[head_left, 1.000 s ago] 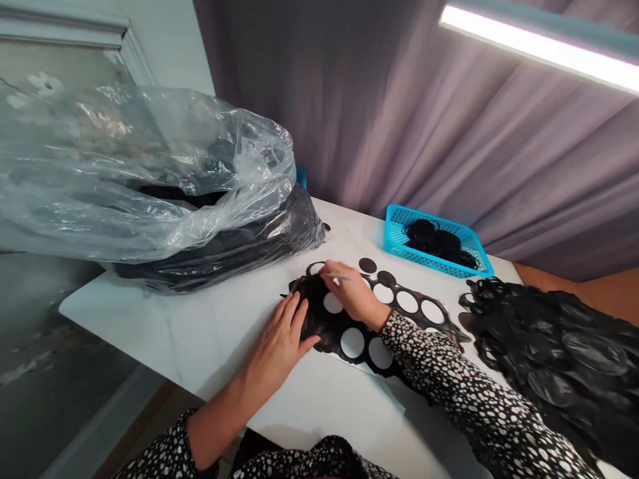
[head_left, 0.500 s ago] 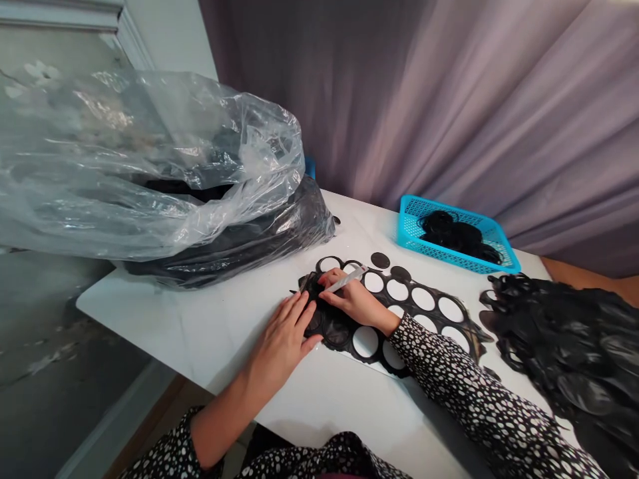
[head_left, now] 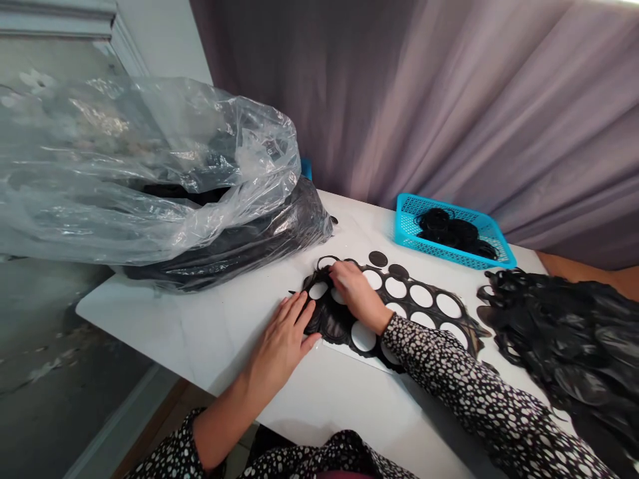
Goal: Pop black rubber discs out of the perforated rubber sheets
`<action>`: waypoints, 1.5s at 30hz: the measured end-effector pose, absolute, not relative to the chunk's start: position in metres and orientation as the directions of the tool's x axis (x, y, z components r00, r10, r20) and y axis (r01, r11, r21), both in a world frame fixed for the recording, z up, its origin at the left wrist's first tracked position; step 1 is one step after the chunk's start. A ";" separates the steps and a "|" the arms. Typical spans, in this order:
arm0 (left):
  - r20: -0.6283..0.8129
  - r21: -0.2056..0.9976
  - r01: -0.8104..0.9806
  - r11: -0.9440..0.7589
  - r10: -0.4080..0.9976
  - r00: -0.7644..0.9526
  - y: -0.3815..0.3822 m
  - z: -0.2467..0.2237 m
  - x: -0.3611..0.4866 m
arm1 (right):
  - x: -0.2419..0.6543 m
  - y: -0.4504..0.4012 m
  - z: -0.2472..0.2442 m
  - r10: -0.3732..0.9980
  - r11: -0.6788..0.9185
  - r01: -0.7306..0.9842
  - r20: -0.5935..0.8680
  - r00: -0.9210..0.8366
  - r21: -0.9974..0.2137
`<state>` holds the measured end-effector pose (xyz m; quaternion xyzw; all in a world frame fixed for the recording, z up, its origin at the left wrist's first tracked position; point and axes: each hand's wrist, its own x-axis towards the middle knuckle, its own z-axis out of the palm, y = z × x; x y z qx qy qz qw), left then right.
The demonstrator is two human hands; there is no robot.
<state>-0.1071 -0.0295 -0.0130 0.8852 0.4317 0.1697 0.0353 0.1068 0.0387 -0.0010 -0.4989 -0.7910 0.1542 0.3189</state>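
One left hand (head_left: 285, 329): laid palm down at the near left end of the black sheet, fingers straight and slightly apart, thumb held out to the right; it rests on the edge and is closed around nothing.
Right hand (head_left: 355, 293): over the far left part of the sheet, fingers bent and drawn together, tips down at the material; whether they hold something cannot be told, since the hand hides it.
Black sheet (head_left: 410, 307): thin, dark and slightly ragged, lying in the middle of the white table (head_left: 200, 339), stretching right beneath the right forearm; rows of round openings show white through it.
Loose discs: two dark rounds (head_left: 378, 258) on the table, just beyond the far edge of the sheet, one close beside the other.
Blue basket (head_left: 439, 252): shallow and perforated, at the far right of the table, with tangled black pieces (head_left: 452, 230) inside.
Black heap (head_left: 574, 352): a loose, glossy pile at the right, near the right end of the sheet.
Clear plastic bag (head_left: 150, 173): large and crumpled, at the far left, dark material showing through its lower part.
Sleeves (head_left: 449, 372): black with white spots, on both arms.
Backdrop: a mauve-grey curtain (head_left: 359, 100) hanging in folds along the far side.
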 end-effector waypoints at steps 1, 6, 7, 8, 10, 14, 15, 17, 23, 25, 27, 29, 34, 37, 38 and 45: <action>0.267 0.214 0.752 -0.623 0.778 0.569 -0.029 -0.013 -0.107 | 0.116 0.047 0.002 0.913 0.380 0.705 0.364 -0.183 -0.598; 0.274 0.243 0.737 -0.631 0.773 0.572 -0.030 -0.009 -0.110 | 0.147 0.066 0.027 0.880 0.258 0.706 0.461 0.110 -0.659; 0.285 0.244 0.742 -0.625 0.777 0.561 -0.033 -0.008 -0.112 | 0.144 0.061 0.030 0.888 0.283 0.697 0.454 0.070 -0.659; 0.299 0.243 0.749 -0.617 0.782 0.547 -0.038 -0.006 -0.113 | 0.138 0.053 0.031 0.901 0.318 0.684 0.434 -0.002 -0.657; 0.320 0.233 0.762 -0.604 0.788 0.526 -0.052 -0.004 -0.118 | 0.119 0.030 0.029 0.908 0.400 0.651 0.374 -0.187 -0.645; 0.304 0.187 0.761 -0.621 0.773 0.556 -0.079 -0.006 -0.123 | 0.084 -0.012 0.018 0.865 0.481 0.563 0.259 -0.430 -0.672; 0.299 0.180 0.764 -0.620 0.774 0.558 -0.084 -0.007 -0.123 | 0.079 -0.017 0.015 0.857 0.480 0.535 0.242 -0.454 -0.695; 0.294 0.179 0.770 -0.612 0.780 0.552 -0.088 -0.009 -0.123 | 0.076 -0.023 0.009 0.849 0.466 0.470 0.229 -0.477 -0.750; 0.276 0.224 0.774 -0.592 0.800 0.532 -0.086 -0.008 -0.123 | 0.078 -0.019 0.003 0.847 0.427 0.385 0.213 -0.487 -0.818; 0.274 0.228 0.774 -0.590 0.802 0.531 -0.085 -0.007 -0.123 | 0.077 -0.020 0.003 0.847 0.439 0.401 0.222 -0.483 -0.804; 0.270 0.214 0.779 -0.590 0.802 0.533 -0.085 -0.007 -0.123 | 0.075 -0.021 0.004 0.850 0.446 0.411 0.232 -0.473 -0.795; 0.263 0.197 0.783 -0.590 0.801 0.537 -0.085 -0.007 -0.123 | 0.073 -0.022 0.004 0.855 0.446 0.423 0.236 -0.462 -0.789; 0.262 0.171 0.783 -0.598 0.794 0.549 -0.084 -0.006 -0.122 | 0.074 -0.021 0.003 0.852 0.446 0.432 0.224 -0.473 -0.784; 0.263 0.167 0.776 -0.608 0.786 0.560 -0.084 -0.004 -0.122 | 0.074 -0.021 0.003 0.843 0.456 0.423 0.228 -0.487 -0.783; 0.266 0.175 0.774 -0.608 0.786 0.558 -0.084 -0.004 -0.122 | 0.074 -0.022 0.003 0.844 0.457 0.426 0.228 -0.486 -0.781; 0.276 0.234 0.753 -0.615 0.785 0.555 -0.083 -0.004 -0.123 | 0.069 -0.023 0.003 0.838 0.520 0.527 0.281 -0.469 -0.672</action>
